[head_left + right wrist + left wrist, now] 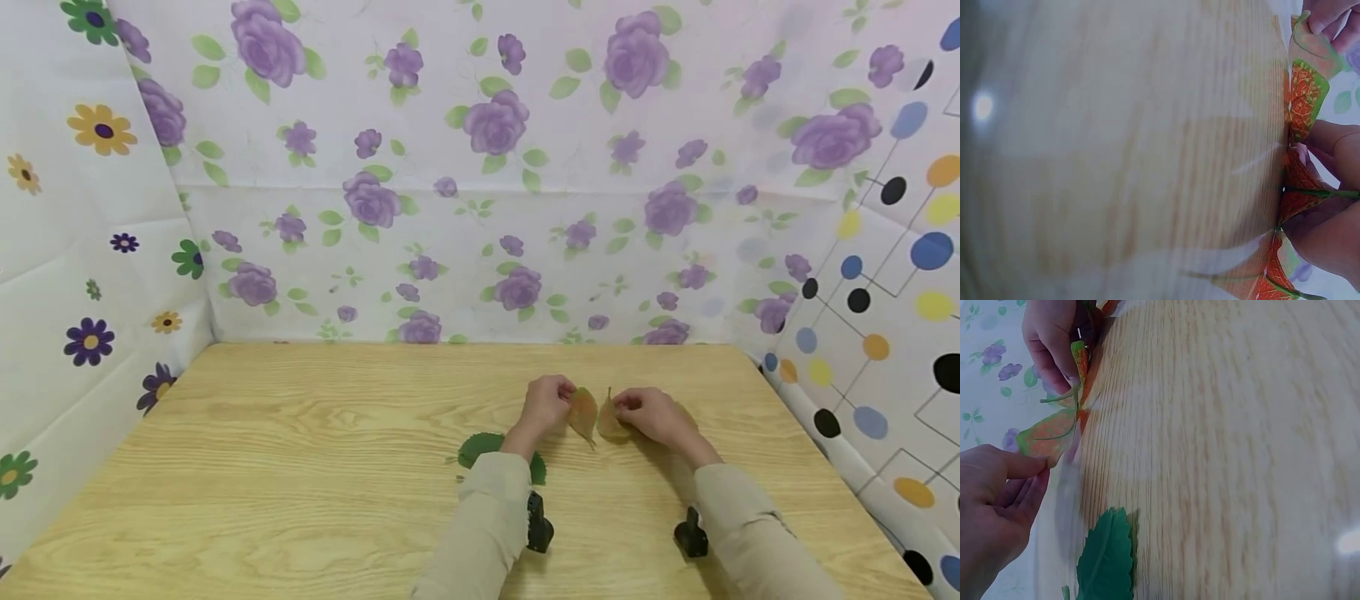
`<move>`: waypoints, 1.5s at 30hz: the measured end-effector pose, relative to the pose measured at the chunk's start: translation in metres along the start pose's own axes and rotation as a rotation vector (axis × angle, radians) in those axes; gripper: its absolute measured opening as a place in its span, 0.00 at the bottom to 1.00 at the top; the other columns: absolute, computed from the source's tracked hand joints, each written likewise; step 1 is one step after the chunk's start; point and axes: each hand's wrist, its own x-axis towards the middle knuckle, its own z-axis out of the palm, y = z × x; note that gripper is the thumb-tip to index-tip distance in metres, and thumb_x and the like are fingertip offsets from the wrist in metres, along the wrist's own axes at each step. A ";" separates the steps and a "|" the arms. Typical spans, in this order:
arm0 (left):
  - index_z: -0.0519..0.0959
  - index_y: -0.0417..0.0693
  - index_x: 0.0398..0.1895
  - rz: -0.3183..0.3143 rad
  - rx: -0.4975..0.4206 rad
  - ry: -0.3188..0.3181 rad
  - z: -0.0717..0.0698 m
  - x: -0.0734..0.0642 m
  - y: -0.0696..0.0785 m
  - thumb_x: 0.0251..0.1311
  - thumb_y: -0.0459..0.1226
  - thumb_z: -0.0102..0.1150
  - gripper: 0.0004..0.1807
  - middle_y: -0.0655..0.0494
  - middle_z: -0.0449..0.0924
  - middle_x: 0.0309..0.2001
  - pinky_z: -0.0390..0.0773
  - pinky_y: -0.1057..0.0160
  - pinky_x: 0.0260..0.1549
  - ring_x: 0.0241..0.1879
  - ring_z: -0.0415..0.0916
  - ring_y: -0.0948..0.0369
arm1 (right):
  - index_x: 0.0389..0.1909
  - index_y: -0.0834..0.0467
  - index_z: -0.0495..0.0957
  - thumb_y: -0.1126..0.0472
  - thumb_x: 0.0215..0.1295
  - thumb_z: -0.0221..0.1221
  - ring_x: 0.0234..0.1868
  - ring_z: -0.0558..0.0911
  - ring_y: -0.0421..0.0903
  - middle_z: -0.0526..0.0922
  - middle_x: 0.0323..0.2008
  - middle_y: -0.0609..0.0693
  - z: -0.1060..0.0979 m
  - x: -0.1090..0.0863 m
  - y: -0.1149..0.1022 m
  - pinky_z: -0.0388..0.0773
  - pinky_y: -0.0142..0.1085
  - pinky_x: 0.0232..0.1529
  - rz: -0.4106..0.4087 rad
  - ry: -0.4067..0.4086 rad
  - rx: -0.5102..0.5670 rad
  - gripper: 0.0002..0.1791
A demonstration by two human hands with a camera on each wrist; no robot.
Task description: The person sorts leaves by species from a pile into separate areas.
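My left hand [546, 406] pinches an orange leaf with green edges [582, 414] by its rim, between thumb and fingertips. In the left wrist view this leaf [1047, 436] hangs from the left fingertips, its stem toward the other hand. Close on the right, my right hand [651, 414] pinches a second orange-green leaf [612, 423], its stem pointing away from me. The right wrist view shows that leaf [1309, 100] at the fingertips. Below it a red-orange leaf [1300, 194] lies by the right hand, partly covering the fingers.
Dark green toothed leaves [480, 448] lie on the wooden table [300, 467], partly under the left forearm. Another yellowish leaf [685, 412] shows behind the right hand. Black wrist devices [538, 525] sit below both sleeves. Flowered cloth [450, 250] hangs behind the table.
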 end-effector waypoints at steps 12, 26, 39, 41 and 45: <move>0.83 0.32 0.32 -0.043 0.061 0.050 0.002 -0.001 -0.002 0.47 0.17 0.57 0.11 0.47 0.82 0.29 0.77 0.70 0.30 0.29 0.77 0.58 | 0.47 0.67 0.81 0.66 0.67 0.57 0.43 0.80 0.54 0.83 0.41 0.56 0.002 0.001 -0.003 0.77 0.50 0.45 0.013 -0.002 0.024 0.12; 0.84 0.33 0.36 -0.081 0.100 0.078 -0.002 0.001 -0.002 0.50 0.19 0.59 0.11 0.48 0.83 0.31 0.78 0.68 0.33 0.33 0.80 0.56 | 0.47 0.66 0.80 0.66 0.68 0.56 0.41 0.79 0.51 0.83 0.40 0.55 0.002 0.006 -0.008 0.77 0.47 0.43 0.015 -0.007 0.032 0.12; 0.81 0.31 0.47 -0.137 0.062 -0.053 -0.021 0.000 -0.002 0.57 0.24 0.60 0.14 0.44 0.84 0.40 0.80 0.66 0.40 0.43 0.81 0.53 | 0.43 0.67 0.81 0.67 0.65 0.59 0.38 0.80 0.52 0.82 0.36 0.55 0.003 0.004 -0.011 0.78 0.47 0.40 0.001 0.010 -0.036 0.09; 0.81 0.31 0.48 -0.146 0.038 -0.076 -0.026 -0.001 -0.002 0.58 0.25 0.60 0.14 0.44 0.84 0.41 0.80 0.65 0.40 0.44 0.81 0.52 | 0.42 0.67 0.81 0.67 0.64 0.59 0.38 0.80 0.53 0.83 0.35 0.55 0.003 0.004 -0.010 0.78 0.47 0.40 -0.005 0.015 -0.044 0.09; 0.80 0.30 0.49 -0.149 0.005 -0.112 -0.032 -0.002 -0.004 0.59 0.26 0.60 0.14 0.43 0.83 0.42 0.80 0.64 0.41 0.45 0.80 0.51 | 0.44 0.68 0.81 0.66 0.65 0.60 0.39 0.81 0.54 0.83 0.36 0.57 0.001 0.004 -0.007 0.79 0.48 0.42 -0.014 0.023 -0.048 0.10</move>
